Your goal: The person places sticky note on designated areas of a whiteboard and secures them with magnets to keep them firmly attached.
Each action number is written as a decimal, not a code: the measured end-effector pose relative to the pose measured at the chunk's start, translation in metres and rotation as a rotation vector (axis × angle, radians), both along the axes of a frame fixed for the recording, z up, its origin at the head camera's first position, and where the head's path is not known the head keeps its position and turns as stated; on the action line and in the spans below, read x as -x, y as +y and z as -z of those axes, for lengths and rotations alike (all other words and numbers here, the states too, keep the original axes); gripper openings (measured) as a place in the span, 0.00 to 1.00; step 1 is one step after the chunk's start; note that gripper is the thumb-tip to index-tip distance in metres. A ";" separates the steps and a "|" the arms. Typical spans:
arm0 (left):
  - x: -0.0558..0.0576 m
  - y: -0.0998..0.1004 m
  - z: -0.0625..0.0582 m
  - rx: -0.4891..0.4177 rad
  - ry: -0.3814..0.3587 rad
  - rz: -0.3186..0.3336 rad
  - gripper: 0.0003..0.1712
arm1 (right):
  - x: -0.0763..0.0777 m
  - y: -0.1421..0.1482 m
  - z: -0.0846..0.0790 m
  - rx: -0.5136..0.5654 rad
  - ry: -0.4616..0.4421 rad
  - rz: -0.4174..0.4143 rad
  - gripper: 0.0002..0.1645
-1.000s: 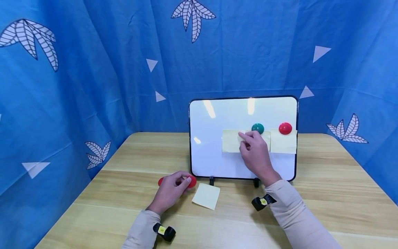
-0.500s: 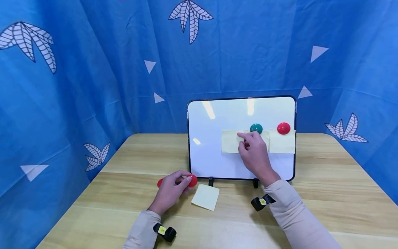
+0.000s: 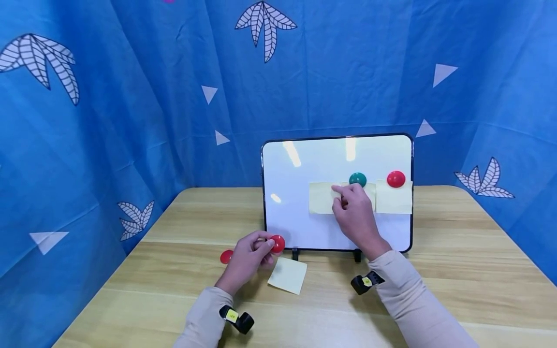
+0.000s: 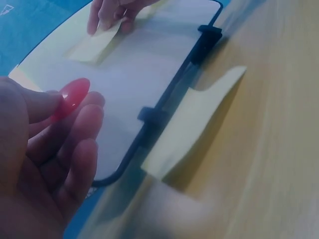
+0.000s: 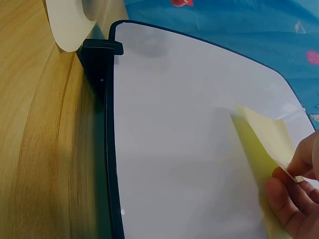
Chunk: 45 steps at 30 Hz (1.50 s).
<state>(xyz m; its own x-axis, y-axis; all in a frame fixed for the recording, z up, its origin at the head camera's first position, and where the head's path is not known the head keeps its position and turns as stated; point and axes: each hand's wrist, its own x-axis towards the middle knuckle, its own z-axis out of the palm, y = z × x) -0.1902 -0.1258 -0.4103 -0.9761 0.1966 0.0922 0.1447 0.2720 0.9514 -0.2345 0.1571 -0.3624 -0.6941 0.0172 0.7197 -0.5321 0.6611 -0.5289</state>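
No words, numbers or brands can be read. The head view shows two small yellow labels that carry marks. The left label [image 3: 232, 316] stands on the black band of the left wrist camera [image 3: 245, 323], against the left sleeve [image 3: 201, 314]; its dark mark is too small and blurred to make out. The right label [image 3: 367, 281] stands on the band of the right wrist camera [image 3: 359, 285], beside the right sleeve [image 3: 419, 309], and its mark is likewise illegible.

The discs [image 3: 278, 243] are red or green, notes [image 3: 321, 199] pale yellow, curtain [image 3: 348, 72] blue with white leaves [image 3: 257, 22].
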 end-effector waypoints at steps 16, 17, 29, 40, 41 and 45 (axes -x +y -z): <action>0.010 0.027 -0.024 -0.017 0.031 0.057 0.15 | -0.001 0.000 0.000 -0.015 0.030 0.000 0.17; 0.011 0.028 -0.025 -0.020 0.032 0.060 0.15 | -0.001 0.000 0.000 -0.015 0.030 -0.002 0.17; 0.021 0.048 -0.031 -0.043 0.069 0.096 0.14 | -0.001 0.000 0.000 0.026 0.011 0.000 0.10; 0.033 0.060 -0.038 -0.090 0.115 0.070 0.17 | -0.001 0.000 0.000 0.022 -0.016 0.027 0.08; 0.034 0.062 -0.038 -0.094 0.120 0.068 0.17 | -0.001 0.000 0.000 0.022 -0.013 0.028 0.08; 0.036 0.068 -0.042 -0.113 0.133 0.056 0.16 | -0.001 0.000 0.002 0.019 0.001 0.037 0.08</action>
<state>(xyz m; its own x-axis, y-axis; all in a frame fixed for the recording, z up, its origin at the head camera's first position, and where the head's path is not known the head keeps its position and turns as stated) -0.2266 -0.0580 -0.3687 -0.9416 0.2316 0.2444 0.2833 0.1525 0.9468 -0.2339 0.1570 -0.3641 -0.6921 0.0569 0.7195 -0.5078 0.6701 -0.5415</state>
